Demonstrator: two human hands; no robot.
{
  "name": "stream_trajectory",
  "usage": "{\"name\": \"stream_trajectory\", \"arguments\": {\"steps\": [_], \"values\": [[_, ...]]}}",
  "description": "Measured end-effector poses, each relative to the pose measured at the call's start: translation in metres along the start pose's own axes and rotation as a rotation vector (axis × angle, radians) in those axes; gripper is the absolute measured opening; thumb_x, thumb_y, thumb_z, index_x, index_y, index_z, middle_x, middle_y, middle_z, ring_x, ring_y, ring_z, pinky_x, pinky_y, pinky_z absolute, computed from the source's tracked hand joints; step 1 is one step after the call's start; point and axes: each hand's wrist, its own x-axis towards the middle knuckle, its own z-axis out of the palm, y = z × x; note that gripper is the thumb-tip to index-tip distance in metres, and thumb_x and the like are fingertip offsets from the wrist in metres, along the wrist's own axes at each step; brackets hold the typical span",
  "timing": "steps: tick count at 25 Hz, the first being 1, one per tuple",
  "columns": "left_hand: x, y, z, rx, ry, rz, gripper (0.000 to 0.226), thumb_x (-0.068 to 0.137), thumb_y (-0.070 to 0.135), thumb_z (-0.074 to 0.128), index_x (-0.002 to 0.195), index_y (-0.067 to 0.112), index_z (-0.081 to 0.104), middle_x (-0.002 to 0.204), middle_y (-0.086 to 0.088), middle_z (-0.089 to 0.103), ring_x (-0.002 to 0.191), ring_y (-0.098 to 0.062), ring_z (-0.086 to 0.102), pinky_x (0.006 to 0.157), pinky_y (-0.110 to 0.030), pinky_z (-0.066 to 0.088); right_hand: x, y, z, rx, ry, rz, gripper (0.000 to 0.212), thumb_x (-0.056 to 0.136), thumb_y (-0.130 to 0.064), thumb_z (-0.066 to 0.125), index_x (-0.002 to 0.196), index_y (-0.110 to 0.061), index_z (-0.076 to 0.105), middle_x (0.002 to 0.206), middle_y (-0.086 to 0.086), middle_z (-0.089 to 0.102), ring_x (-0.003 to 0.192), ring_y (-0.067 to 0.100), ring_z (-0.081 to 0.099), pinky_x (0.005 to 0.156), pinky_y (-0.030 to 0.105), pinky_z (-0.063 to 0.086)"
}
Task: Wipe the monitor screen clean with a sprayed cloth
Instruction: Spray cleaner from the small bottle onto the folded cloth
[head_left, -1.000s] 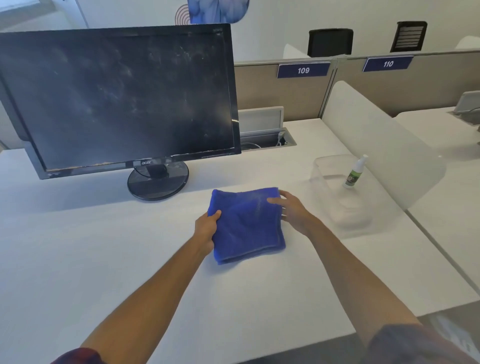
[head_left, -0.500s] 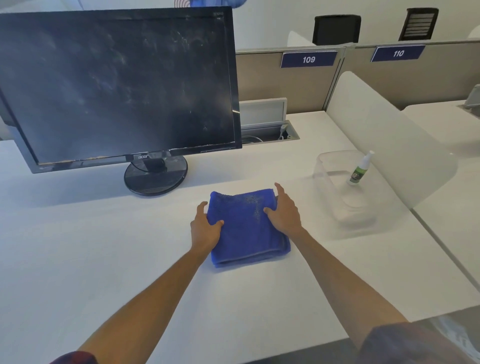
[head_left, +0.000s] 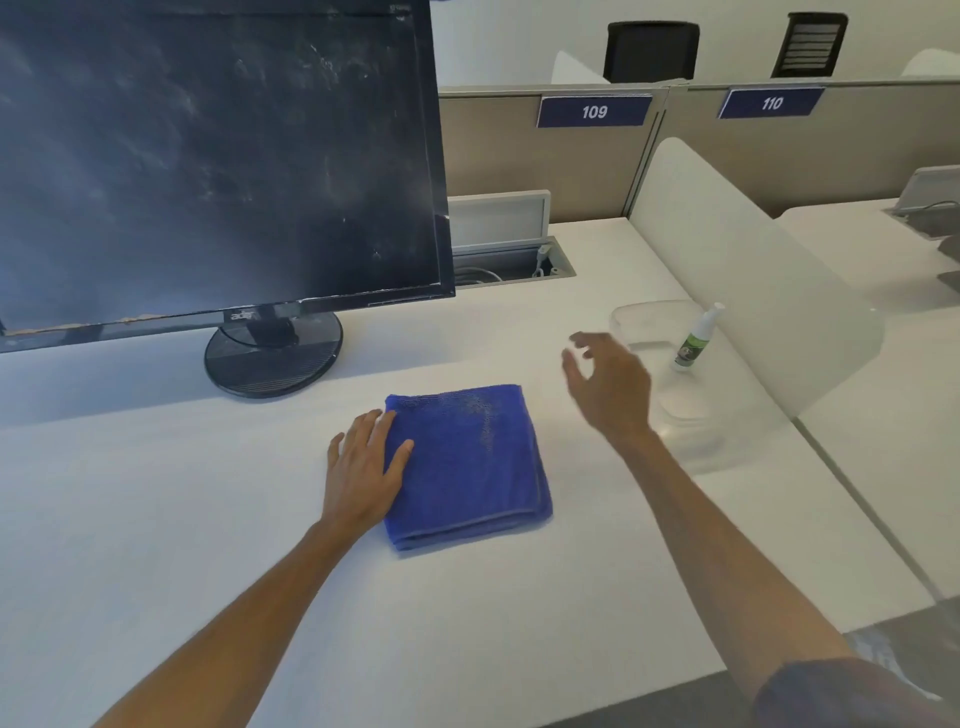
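A folded blue cloth (head_left: 467, 462) lies flat on the white desk (head_left: 156, 519) in front of me. My left hand (head_left: 363, 467) rests flat on the cloth's left edge, fingers spread. My right hand (head_left: 608, 384) hovers open above the desk, right of the cloth and just left of a small spray bottle (head_left: 696, 338). That bottle, white with a green label, stands upright in a clear plastic tray (head_left: 649, 322). The black monitor (head_left: 208, 156) stands at the back left, its dark screen covered in dusty smears.
A translucent divider panel (head_left: 753, 270) rises right of the tray. Behind the monitor sits an open cable hatch (head_left: 509, 260). Beige partitions with signs 109 and 110 close off the back. The desk's front edge runs under my right forearm.
My right hand has lifted off the cloth and moved right toward the spray bottle. My left hand has flattened on the cloth's left edge. The view has moved closer.
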Motion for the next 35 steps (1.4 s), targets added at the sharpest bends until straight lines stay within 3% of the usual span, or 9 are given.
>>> {"name": "stream_trajectory", "arguments": {"steps": [4, 7, 11, 16, 20, 22, 27, 31, 35], "values": [[0.001, -0.023, -0.002, 0.057, -0.025, -0.003, 0.070, 0.092, 0.058, 0.015, 0.146, 0.018, 0.032, 0.153, -0.003, 0.034, 0.141, -0.022, 0.029, 0.115, -0.046, 0.022, 0.047, 0.062, -0.036, 0.029, 0.204, 0.278, 0.024, 0.086, -0.021, 0.059, 0.107, -0.013, 0.067, 0.095, 0.003, 0.069, 0.085, 0.024, 0.064, 0.075, 0.029, 0.044], [-0.003, -0.031, -0.001, 0.106, -0.048, 0.026, 0.072, 0.091, 0.057, 0.010, 0.145, 0.017, 0.035, 0.156, -0.003, 0.031, 0.144, -0.022, 0.024, 0.116, -0.044, 0.019, 0.065, 0.098, -0.047, -0.049, 0.259, 0.398, 0.035, 0.083, -0.022, 0.064, 0.117, -0.013, 0.059, 0.108, 0.007, 0.062, 0.100, 0.027, 0.058, 0.076, 0.034, 0.045], [-0.005, -0.032, 0.001, 0.110, -0.037, 0.023, 0.066, 0.093, 0.055, 0.013, 0.144, 0.019, 0.036, 0.156, -0.001, 0.030, 0.144, -0.020, 0.022, 0.117, -0.043, 0.018, 0.076, 0.124, -0.047, -0.137, 0.189, 0.541, 0.050, 0.082, -0.032, 0.069, 0.127, -0.013, 0.055, 0.123, 0.010, 0.057, 0.114, 0.030, 0.052, 0.089, 0.042, 0.046], [-0.003, -0.033, 0.002, 0.119, -0.036, 0.021, 0.066, 0.094, 0.055, 0.013, 0.144, 0.020, 0.036, 0.156, -0.001, 0.030, 0.144, -0.020, 0.022, 0.117, -0.042, 0.018, 0.077, 0.137, -0.032, -0.039, 0.163, 0.611, 0.027, 0.086, -0.027, 0.063, 0.109, -0.012, 0.065, 0.104, 0.012, 0.069, 0.097, 0.034, 0.062, 0.080, 0.035, 0.046], [-0.002, -0.033, 0.001, 0.116, -0.029, 0.027, 0.066, 0.094, 0.056, 0.014, 0.143, 0.019, 0.038, 0.155, -0.001, 0.032, 0.144, -0.020, 0.024, 0.117, -0.043, 0.019, 0.076, 0.136, -0.030, 0.072, 0.254, 0.595, 0.023, 0.088, -0.025, 0.061, 0.100, -0.008, 0.069, 0.093, 0.011, 0.072, 0.086, 0.030, 0.065, 0.072, 0.026, 0.039], [-0.003, -0.033, 0.001, 0.118, -0.032, 0.026, 0.066, 0.094, 0.057, 0.013, 0.144, 0.020, 0.037, 0.155, 0.000, 0.031, 0.144, -0.019, 0.023, 0.117, -0.043, 0.018, 0.073, 0.129, -0.032, 0.179, 0.306, 0.551, 0.024, 0.088, -0.026, 0.062, 0.099, -0.008, 0.071, 0.090, 0.010, 0.072, 0.084, 0.024, 0.066, 0.073, 0.026, 0.044], [-0.004, -0.032, 0.000, 0.105, -0.033, 0.010, 0.069, 0.093, 0.058, 0.011, 0.145, 0.021, 0.036, 0.156, 0.001, 0.030, 0.145, -0.018, 0.021, 0.118, -0.041, 0.016, 0.064, 0.089, -0.047, 0.433, 0.413, 0.428, 0.028, 0.091, -0.033, 0.061, 0.107, -0.012, 0.070, 0.102, 0.001, 0.072, 0.093, 0.011, 0.063, 0.075, 0.012, 0.041], [-0.005, -0.030, -0.002, 0.088, -0.044, 0.004, 0.070, 0.092, 0.060, 0.010, 0.145, 0.022, 0.035, 0.156, 0.002, 0.029, 0.145, -0.018, 0.020, 0.118, -0.041, 0.015, 0.058, 0.048, -0.064, 0.724, 0.376, 0.345, 0.027, 0.098, -0.028, 0.054, 0.114, -0.008, 0.062, 0.103, 0.006, 0.068, 0.096, 0.011, 0.062, 0.085, 0.018, 0.047], [-0.005, -0.031, -0.002, 0.061, -0.067, -0.006, 0.074, 0.089, 0.062, 0.008, 0.146, 0.022, 0.033, 0.158, 0.003, 0.026, 0.146, -0.016, 0.017, 0.119, -0.041, 0.013, 0.044, 0.014, -0.067, 0.886, 0.235, 0.306, 0.024, 0.103, -0.030, 0.044, 0.117, -0.015, 0.055, 0.092, 0.014, 0.066, 0.087, 0.020, 0.064, 0.078, 0.028, 0.052]]}}
